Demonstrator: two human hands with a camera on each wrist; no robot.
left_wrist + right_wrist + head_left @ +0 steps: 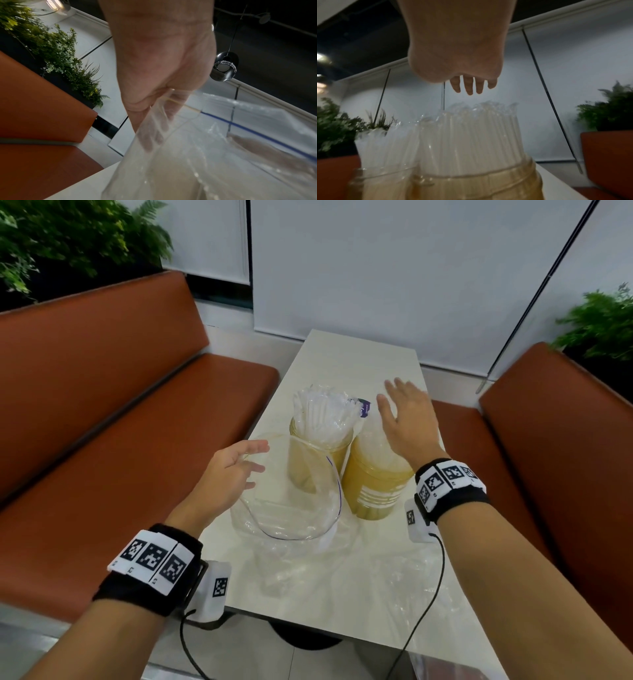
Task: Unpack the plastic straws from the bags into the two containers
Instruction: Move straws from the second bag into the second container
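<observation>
Two amber see-through containers stand side by side on the pale table [363, 361]. The left container [337, 451] holds a tall bunch of clear straws [322, 412]. The right container [373, 487] is also packed with upright straws [471, 135]. My right hand [400, 412] hovers open just above those straws, palm down, fingers spread [469, 88]. My left hand [255, 462] pinches the rim of a clear plastic bag [301, 508] with a blue line along its mouth. The bag stands open in front of the left container. In the left wrist view my fingers [154, 135] show through the bag [214, 155].
Flattened clear plastic [394, 583] lies on the near part of the table. Orange bench seats [137, 440] [565, 457] flank the table on both sides, with plants [68, 241] behind them. A white blind with a hanging cord [534, 299] closes the far end.
</observation>
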